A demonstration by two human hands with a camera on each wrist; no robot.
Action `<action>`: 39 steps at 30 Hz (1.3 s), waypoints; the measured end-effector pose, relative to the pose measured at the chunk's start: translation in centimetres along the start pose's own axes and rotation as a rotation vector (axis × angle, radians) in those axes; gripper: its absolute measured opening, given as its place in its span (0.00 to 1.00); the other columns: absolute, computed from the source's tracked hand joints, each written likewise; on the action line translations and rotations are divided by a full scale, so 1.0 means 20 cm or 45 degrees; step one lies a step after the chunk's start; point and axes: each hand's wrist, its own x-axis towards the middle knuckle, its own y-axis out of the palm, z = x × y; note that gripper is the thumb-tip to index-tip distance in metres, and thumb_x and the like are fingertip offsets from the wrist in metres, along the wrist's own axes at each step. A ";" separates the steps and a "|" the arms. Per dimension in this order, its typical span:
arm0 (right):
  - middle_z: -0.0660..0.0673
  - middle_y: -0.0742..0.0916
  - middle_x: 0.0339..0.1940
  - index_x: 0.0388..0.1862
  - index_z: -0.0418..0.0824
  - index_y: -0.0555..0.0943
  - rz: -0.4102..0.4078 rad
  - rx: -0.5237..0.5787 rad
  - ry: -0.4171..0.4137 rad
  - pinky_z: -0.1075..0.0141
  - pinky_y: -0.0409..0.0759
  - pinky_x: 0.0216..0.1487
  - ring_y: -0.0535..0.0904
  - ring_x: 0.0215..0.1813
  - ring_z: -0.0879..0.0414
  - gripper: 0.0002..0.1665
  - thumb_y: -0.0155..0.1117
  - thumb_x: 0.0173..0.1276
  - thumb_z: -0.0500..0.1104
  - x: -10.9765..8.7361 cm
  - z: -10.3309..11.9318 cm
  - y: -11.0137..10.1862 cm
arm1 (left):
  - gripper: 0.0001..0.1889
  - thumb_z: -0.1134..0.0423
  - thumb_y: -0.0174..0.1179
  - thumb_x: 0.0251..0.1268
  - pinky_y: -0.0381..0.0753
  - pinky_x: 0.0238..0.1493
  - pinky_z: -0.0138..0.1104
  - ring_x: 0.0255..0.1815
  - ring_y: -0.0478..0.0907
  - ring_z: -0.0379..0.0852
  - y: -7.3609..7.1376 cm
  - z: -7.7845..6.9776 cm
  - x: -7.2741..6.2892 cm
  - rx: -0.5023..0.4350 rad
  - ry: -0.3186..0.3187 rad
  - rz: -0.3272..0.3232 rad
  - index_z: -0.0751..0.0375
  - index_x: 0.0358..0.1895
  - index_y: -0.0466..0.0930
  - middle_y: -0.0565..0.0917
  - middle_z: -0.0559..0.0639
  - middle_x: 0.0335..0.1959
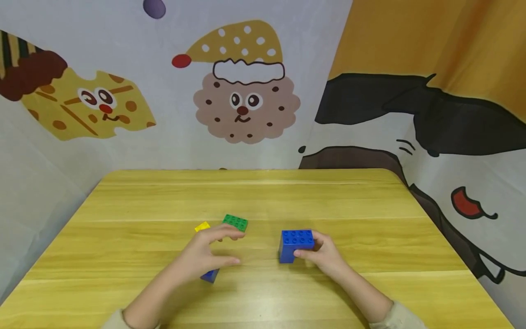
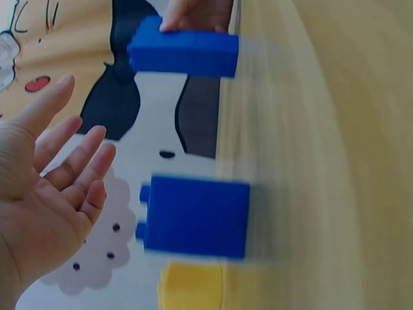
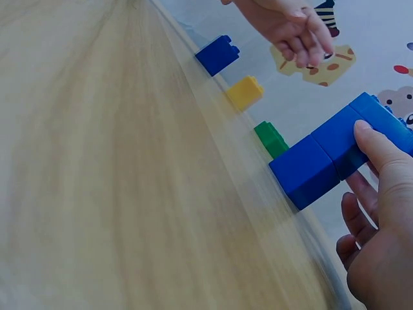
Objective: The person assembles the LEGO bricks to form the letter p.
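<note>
**Right hand holds a blue stack, left hand is spread with nothing in it**

The right hand (image 1: 328, 257) pinches the blue stack (image 1: 297, 239), with the thumb on the near side and fingers on the far side. The stack is upright, right of the table's middle; its lower block sits beneath the left part of the upper one. Whether its bottom touches the table, I cannot tell.

The left hand (image 1: 205, 252) is held wide, the thumb well apart from the fingers, and it holds nothing. Below it is a single blue block (image 1: 211, 276), partly hidden. Farther away are a yellow block (image 1: 202, 226), also partly covered, and, to its right, a green block (image 1: 235, 221).

All are at the wooden table (image 1: 263, 299). Behind its far edge hangs a cloth (image 1: 316, 27) with cartoon figures.
</note>
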 end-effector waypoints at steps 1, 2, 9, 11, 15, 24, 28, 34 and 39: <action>0.43 0.86 0.42 0.49 0.26 0.79 -0.001 -0.004 0.001 0.63 0.79 0.46 0.82 0.45 0.54 0.21 0.72 0.57 0.33 0.00 0.00 0.00 | 0.25 0.57 0.72 0.52 0.72 0.52 0.51 0.52 0.74 0.42 -0.01 0.01 -0.01 0.002 -0.009 0.005 0.48 0.56 0.79 0.80 0.37 0.50; 0.43 0.86 0.42 0.49 0.26 0.79 -0.002 -0.004 0.003 0.63 0.79 0.46 0.82 0.45 0.54 0.21 0.72 0.57 0.33 0.00 0.00 0.00 | 0.25 0.58 0.72 0.52 0.71 0.52 0.51 0.52 0.74 0.42 -0.03 0.02 -0.02 0.003 -0.019 0.009 0.48 0.56 0.79 0.80 0.38 0.51; 0.44 0.86 0.42 0.49 0.26 0.79 0.001 0.017 -0.008 0.62 0.79 0.46 0.81 0.45 0.54 0.21 0.71 0.57 0.33 0.00 0.00 0.00 | 0.25 0.60 0.72 0.53 0.69 0.54 0.53 0.54 0.73 0.44 -0.11 0.07 -0.10 -0.004 -0.088 0.048 0.48 0.57 0.79 0.80 0.44 0.53; 0.45 0.86 0.42 0.49 0.26 0.78 0.002 0.025 -0.009 0.62 0.79 0.46 0.81 0.45 0.54 0.21 0.71 0.57 0.33 0.00 0.00 0.00 | 0.25 0.59 0.72 0.53 0.70 0.55 0.50 0.54 0.74 0.43 -0.13 0.09 -0.12 0.004 -0.092 0.060 0.48 0.57 0.79 0.80 0.45 0.53; 0.46 0.87 0.42 0.49 0.26 0.78 0.003 0.022 -0.006 0.62 0.79 0.46 0.82 0.45 0.54 0.21 0.71 0.57 0.33 -0.01 0.00 0.00 | 0.25 0.57 0.71 0.55 0.70 0.54 0.43 0.54 0.74 0.43 -0.17 0.11 -0.15 0.020 -0.087 0.083 0.49 0.58 0.78 0.81 0.44 0.53; 0.46 0.87 0.42 0.48 0.26 0.79 -0.001 0.020 -0.003 0.63 0.78 0.46 0.81 0.45 0.54 0.21 0.71 0.57 0.33 -0.01 0.01 0.00 | 0.26 0.57 0.70 0.56 0.69 0.50 0.42 0.52 0.73 0.50 -0.23 0.20 -0.18 -0.039 -0.095 0.227 0.59 0.58 0.77 0.81 0.50 0.53; 0.46 0.87 0.42 0.49 0.26 0.78 -0.003 0.029 0.004 0.63 0.78 0.46 0.82 0.45 0.54 0.21 0.71 0.57 0.33 -0.01 0.01 0.00 | 0.26 0.57 0.70 0.55 0.68 0.52 0.43 0.54 0.73 0.52 -0.23 0.22 -0.19 -0.067 -0.147 0.309 0.59 0.58 0.76 0.80 0.50 0.55; 0.44 0.86 0.43 0.49 0.26 0.78 0.013 0.020 0.005 0.62 0.79 0.46 0.81 0.45 0.54 0.21 0.71 0.58 0.34 -0.01 0.01 0.00 | 0.27 0.59 0.70 0.54 0.66 0.56 0.40 0.58 0.71 0.51 -0.24 0.26 -0.20 -0.112 -0.235 0.397 0.60 0.59 0.76 0.78 0.50 0.57; 0.41 0.86 0.44 0.50 0.26 0.78 0.017 0.018 0.008 0.62 0.78 0.47 0.81 0.46 0.54 0.22 0.71 0.59 0.34 0.00 0.01 0.00 | 0.26 0.62 0.70 0.55 0.66 0.58 0.38 0.59 0.71 0.52 -0.24 0.30 -0.21 -0.150 -0.241 0.414 0.60 0.58 0.76 0.78 0.51 0.58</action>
